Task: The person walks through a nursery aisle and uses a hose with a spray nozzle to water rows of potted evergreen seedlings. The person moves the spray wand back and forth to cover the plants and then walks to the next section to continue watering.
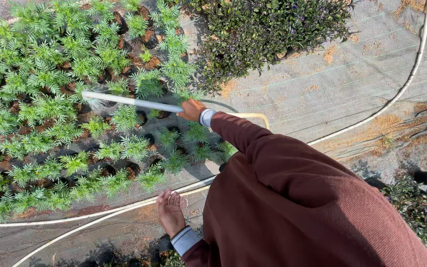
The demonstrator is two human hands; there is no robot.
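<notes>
A: What is the largest thing in view?

B: A grey woven ground sheet (322, 94) fills the scene. Take the block of feathery bright-green potted seedlings (50, 109) as your landmark; it covers the sheet's upper left. Right of that block stands a clump of dark-leaved bushy plants (273, 24). A thin pale hose (401, 89) curves across the sheet, well right of the block and along its lower edge.

A: Where are my hands?

B: Your right hand (192, 110), in a maroon sleeve (282, 198), sits at the block's right edge. Its fingers are wrapped around the near end of a long white rigid watering pipe (132, 101). Your left hand (170, 212) hangs below the block, palm up, fingers loosely spread, holding nothing.

A: How does the pipe lie?

B: Its long axis runs leftward from your right fingers, tilting slightly upward in the picture, out over the seedlings. Its far tip is above the block's middle. Your right hand is the nearer one; your left is well apart from the pipe.
</notes>
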